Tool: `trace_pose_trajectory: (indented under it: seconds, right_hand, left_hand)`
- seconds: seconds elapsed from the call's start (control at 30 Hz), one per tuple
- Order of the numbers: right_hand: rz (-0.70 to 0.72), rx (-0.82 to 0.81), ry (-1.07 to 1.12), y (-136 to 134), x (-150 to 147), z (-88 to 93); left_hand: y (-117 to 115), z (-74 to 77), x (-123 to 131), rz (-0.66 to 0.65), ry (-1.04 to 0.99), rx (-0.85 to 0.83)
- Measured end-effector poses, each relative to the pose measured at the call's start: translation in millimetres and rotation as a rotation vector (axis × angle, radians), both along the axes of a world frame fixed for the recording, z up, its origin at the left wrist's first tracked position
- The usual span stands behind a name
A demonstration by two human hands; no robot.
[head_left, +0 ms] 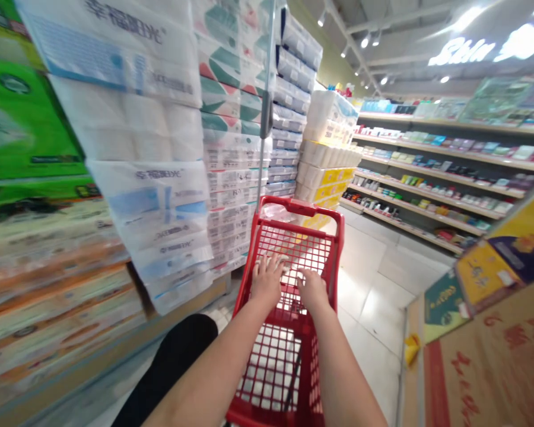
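Note:
A red plastic shopping cart (291,317) with grid walls stands in the middle of the view. Over its upper grid is my left hand (268,279), fingers spread and nothing in it. Just to the right, my right hand (312,289) is held over the same grid, its fingers apart and no object between them. The two hands are separate, with a small gap between them. Whether the fingertips touch the grid cannot be made out.
Tall stacks of wrapped paper packs (173,196) line the left side, with green packs (22,118) nearest. Shelves of small goods (427,160) stand at the back right. Cardboard boxes (493,362) are at the lower right, beside the tiled floor (371,308).

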State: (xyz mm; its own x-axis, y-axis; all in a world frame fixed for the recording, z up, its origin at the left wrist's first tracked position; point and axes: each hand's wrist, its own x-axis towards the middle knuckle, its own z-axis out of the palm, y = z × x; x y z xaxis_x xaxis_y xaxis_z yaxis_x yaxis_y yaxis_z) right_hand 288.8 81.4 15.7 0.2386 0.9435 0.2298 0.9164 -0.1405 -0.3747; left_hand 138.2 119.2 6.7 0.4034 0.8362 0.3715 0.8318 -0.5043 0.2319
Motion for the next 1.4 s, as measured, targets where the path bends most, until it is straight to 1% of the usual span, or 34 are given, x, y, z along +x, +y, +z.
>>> trace_pose_trajectory:
  seconds: [0.07,0.1,0.13,0.23,0.27,0.3,0.4,0.43,0.47,0.57,0.6,0.63,0.67,0.77,0.8,0.83,0.93,0.97,1.0,1.13,1.17,1.27,1.3,1.33,1.4]
  right_hand:
    - [-0.005,0.005,0.004,1.4,1.1,-0.2]
    - [-0.01,0.004,0.006,2.0,1.8,-0.7]
    - [-0.013,0.003,0.009,2.4,2.5,-1.2]
    - [-0.017,0.001,0.014,3.2,4.0,-2.8]
    - [-0.018,-0.001,0.013,3.5,4.3,-3.1]
    - [-0.018,-0.003,0.013,3.9,4.5,-3.3]
    - [-0.014,-0.018,0.018,5.4,4.9,-3.5]
    - [-0.014,-0.022,0.021,5.7,4.9,-3.5]
    - [-0.016,-0.022,0.024,5.9,4.8,-3.4]
    - [-0.025,-0.019,0.027,5.8,4.1,-3.1]
    - [-0.026,-0.02,0.028,5.6,3.8,-2.9]
    - [-0.024,-0.023,0.027,5.5,3.6,-2.7]
    - [-0.022,-0.027,0.027,5.4,3.5,-2.4]
    - [-0.021,-0.036,0.027,4.6,3.5,-1.3]
    - [-0.023,-0.038,0.028,4.1,3.4,-0.9]
    - [-0.024,-0.039,0.029,3.5,3.2,-0.5]
    - [-0.024,-0.035,0.035,1.7,2.2,0.6]
    - [-0.023,-0.034,0.036,1.3,1.9,1.0]
    - [-0.023,-0.034,0.036,1.0,1.7,1.3]
    - [-0.027,-0.05,0.026,0.6,2.4,2.6]
    - [-0.026,-0.056,0.021,0.5,2.8,3.0]
    - [-0.017,-0.066,0.009,0.3,3.0,5.0]
    - [-0.019,-0.062,0.003,0.2,2.8,5.9]
    - [-0.024,-0.055,-0.001,0.0,2.5,6.9]
    - [-0.043,-0.042,-0.008,-0.3,2.0,9.1]
  left_hand:
    - [2.9,-5.9,4.2,-0.131,0.039,-0.008]
    - [4.8,-7.7,5.3,-0.164,0.047,-0.014]
    - [6.9,-8.7,5.7,-0.156,0.041,-0.014]
    - [12.6,-8.0,4.8,0.009,-0.03,0.011]
    - [13.4,-7.5,4.7,0.026,-0.042,0.015]
    - [13.6,-7.1,4.8,0.002,-0.041,0.014]
    - [12.4,-5.8,4.7,-0.168,-0.013,-0.001]
    - [12.4,-4.7,3.8,-0.183,-0.017,0.001]
    - [12.8,-3.1,2.4,-0.156,-0.03,0.008]
    - [13.6,2.7,-1.5,0.02,-0.074,0.047]
    - [12.8,4.0,-1.5,0.054,-0.08,0.055]
    - [11.1,4.7,-0.8,0.053,-0.079,0.055]
    - [9.0,4.7,0.5,0.013,-0.07,0.043]
    - [4.6,3.0,3.0,-0.198,-0.023,-0.02]
    - [5.0,2.7,2.4,-0.231,-0.021,-0.034]
    - [6.1,2.9,1.1,-0.22,-0.036,-0.042]
    - [8.7,6.6,-3.5,-0.036,-0.118,-0.051]
    - [7.4,8.5,-4.3,0.004,-0.122,-0.067]
    - [4.6,10.4,-4.6,0.008,-0.103,-0.094]
    - [-13.1,17.1,-8.7,-0.176,0.096,-0.25]
    - [-16.1,18.4,-11.5,-0.178,0.124,-0.259]
    - [-18.1,21.1,-21.3,-0.055,0.133,-0.195]
    - [-17.5,21.3,-23.5,-0.043,0.137,-0.173]
    - [-16.9,20.9,-24.9,-0.072,0.148,-0.161]
    - [-16.1,18.5,-25.5,-0.205,0.167,-0.154]
